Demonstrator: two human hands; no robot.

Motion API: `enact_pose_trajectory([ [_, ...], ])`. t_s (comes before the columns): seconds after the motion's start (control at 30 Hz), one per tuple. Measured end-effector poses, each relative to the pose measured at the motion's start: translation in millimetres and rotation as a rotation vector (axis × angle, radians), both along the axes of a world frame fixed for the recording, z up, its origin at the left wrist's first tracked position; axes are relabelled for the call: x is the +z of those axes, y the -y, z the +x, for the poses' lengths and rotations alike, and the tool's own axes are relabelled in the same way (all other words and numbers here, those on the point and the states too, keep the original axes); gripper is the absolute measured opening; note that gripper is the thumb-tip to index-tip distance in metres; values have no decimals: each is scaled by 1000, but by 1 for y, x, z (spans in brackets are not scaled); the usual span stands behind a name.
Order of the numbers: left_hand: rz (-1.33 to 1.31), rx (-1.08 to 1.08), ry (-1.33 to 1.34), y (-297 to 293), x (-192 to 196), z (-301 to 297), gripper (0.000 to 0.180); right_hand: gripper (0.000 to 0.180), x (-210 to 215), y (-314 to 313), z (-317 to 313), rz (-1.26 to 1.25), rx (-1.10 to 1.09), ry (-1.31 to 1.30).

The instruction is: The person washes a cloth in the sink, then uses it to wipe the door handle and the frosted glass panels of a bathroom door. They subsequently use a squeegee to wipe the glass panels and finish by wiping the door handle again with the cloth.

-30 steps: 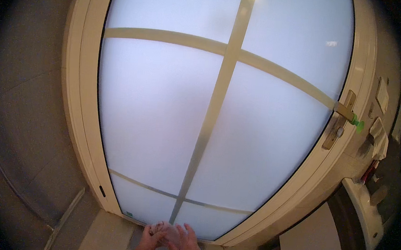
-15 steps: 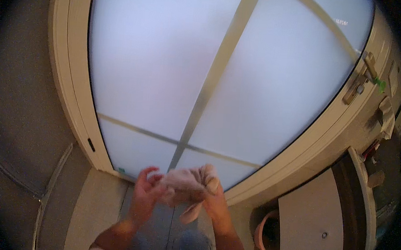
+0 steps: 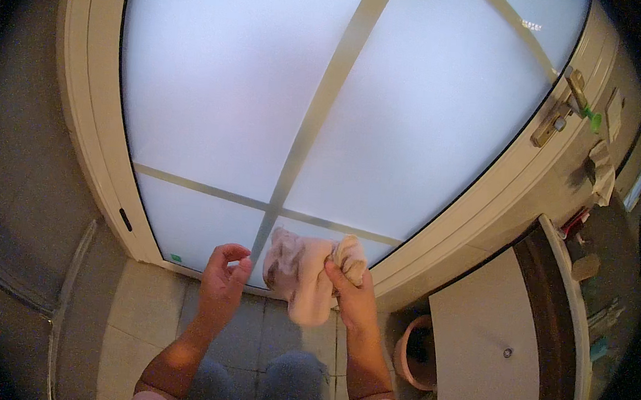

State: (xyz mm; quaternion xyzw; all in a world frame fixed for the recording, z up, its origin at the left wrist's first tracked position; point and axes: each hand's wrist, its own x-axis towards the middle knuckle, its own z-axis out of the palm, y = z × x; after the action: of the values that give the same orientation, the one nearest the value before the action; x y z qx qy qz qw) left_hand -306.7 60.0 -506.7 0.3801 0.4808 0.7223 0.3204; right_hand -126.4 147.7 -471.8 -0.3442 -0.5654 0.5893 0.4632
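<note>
A crumpled, pale pinkish cloth [image 3: 313, 277] with greyish patches hangs in front of the lower part of a frosted glass door [image 3: 216, 96]. My right hand [image 3: 355, 295] grips its bunched right end, the thumb pressed over the folds. The rest of the cloth spreads to the left and droops, its lower end slightly blurred. To the left of the cloth, apart from it, my left hand [image 3: 223, 279] is raised with loosely curled fingers and nothing in them.
At the upper right are the door handle [image 3: 575, 88] and a green item [image 3: 593, 121]. A terracotta pot [image 3: 401, 354] stands by a pale cabinet panel [image 3: 485, 338] on the right. Tiled floor [image 3: 139, 291] lies below; a grey screen-like panel [image 3: 24, 179] borders the left.
My left hand has come away from the cloth and moved left. In my right hand the cloth now hangs more spread out. The view has shifted slightly.
</note>
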Motion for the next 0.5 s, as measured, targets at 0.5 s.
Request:
enact_pose_trajectory([
  [0.5, -111, -200, -235, -8, -7, 33, 52, 28, -10, 2, 12, 3, 255, 255],
])
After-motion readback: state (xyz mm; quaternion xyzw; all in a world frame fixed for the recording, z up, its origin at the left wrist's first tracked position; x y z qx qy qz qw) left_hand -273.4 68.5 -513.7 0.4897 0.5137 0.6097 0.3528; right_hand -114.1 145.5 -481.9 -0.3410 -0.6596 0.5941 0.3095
